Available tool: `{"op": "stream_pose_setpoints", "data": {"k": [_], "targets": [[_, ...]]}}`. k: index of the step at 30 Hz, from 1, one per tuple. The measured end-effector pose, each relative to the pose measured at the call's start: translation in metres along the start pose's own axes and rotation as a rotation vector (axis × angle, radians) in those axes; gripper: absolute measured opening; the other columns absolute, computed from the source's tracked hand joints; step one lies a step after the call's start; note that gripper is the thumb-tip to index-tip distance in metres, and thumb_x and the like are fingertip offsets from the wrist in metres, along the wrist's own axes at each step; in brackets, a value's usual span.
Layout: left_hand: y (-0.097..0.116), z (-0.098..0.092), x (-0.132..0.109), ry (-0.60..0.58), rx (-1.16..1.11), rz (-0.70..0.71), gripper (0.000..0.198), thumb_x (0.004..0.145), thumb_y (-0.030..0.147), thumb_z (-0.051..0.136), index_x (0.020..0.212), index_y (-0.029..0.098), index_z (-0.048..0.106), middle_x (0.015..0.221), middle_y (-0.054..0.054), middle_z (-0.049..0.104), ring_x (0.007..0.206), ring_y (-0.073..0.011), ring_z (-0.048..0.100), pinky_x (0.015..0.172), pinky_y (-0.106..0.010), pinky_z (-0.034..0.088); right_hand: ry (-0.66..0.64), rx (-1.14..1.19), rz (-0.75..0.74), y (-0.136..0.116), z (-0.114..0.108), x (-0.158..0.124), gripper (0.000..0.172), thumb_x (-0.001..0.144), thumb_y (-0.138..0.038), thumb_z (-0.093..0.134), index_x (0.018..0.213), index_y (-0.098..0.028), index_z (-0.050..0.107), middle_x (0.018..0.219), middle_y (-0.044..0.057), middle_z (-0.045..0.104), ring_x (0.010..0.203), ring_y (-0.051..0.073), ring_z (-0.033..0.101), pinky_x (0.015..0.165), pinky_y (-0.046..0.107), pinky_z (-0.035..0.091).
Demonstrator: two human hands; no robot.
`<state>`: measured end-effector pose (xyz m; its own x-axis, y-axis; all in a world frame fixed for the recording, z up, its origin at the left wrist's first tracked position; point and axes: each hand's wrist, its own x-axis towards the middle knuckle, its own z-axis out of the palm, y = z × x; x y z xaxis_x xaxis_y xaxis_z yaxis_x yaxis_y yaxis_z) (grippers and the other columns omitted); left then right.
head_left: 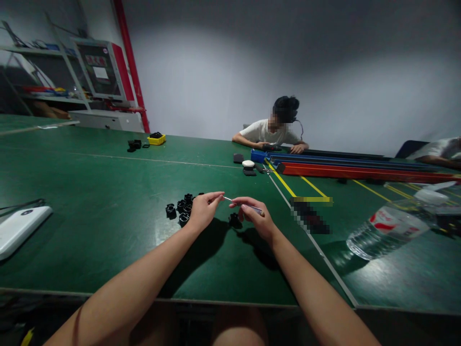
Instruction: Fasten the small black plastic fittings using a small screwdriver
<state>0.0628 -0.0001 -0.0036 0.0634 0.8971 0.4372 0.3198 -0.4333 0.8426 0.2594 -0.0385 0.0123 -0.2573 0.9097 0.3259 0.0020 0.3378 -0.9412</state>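
My right hand is closed round a slim screwdriver with a metal shaft and a greyish handle. The shaft points left, to the fingertips of my left hand. Those fingers are pinched together at the screwdriver's tip; anything small between them is hidden. Below my right hand a single black plastic part rests on the green table. Beside my left hand lies a group of similar black parts, some partly covered by the hand.
Across the table a person leans over dark items. Red and blue rails stretch to the right. A water bottle lies at right, a white phone-like device at left. Further back stands a yellow bin with black parts.
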Motion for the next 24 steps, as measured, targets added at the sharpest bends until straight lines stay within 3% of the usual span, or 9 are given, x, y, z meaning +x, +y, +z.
{"op": "stream_pose_setpoints", "data": {"k": [12,24], "targets": [[0.0057,0.0009,-0.0028,-0.024,-0.004,0.049,0.030,0.089,0.034,0.061,0.108,0.017,0.077,0.088,-0.007,0.078,0.069,-0.0184,0.068,0.065,-0.029,0.053,0.027,-0.035,-0.054,-0.0058,0.0031,-0.0027,0.031,0.083,-0.045,0.064,0.100,-0.021,0.074,0.093,0.008,0.075,0.060,0.015,0.058,0.057,0.029,0.047],[0.0048,-0.0019,0.0013,0.033,-0.022,-0.014,0.032,0.087,0.036,0.062,0.108,0.016,0.077,0.070,-0.004,0.073,0.060,-0.0163,0.062,0.057,-0.025,0.045,-0.008,-0.109,-0.105,-0.0067,0.0025,-0.0037,0.028,0.086,-0.039,0.062,0.106,-0.022,0.073,0.099,0.008,0.076,0.060,0.015,0.060,0.057,0.028,0.048]]}}
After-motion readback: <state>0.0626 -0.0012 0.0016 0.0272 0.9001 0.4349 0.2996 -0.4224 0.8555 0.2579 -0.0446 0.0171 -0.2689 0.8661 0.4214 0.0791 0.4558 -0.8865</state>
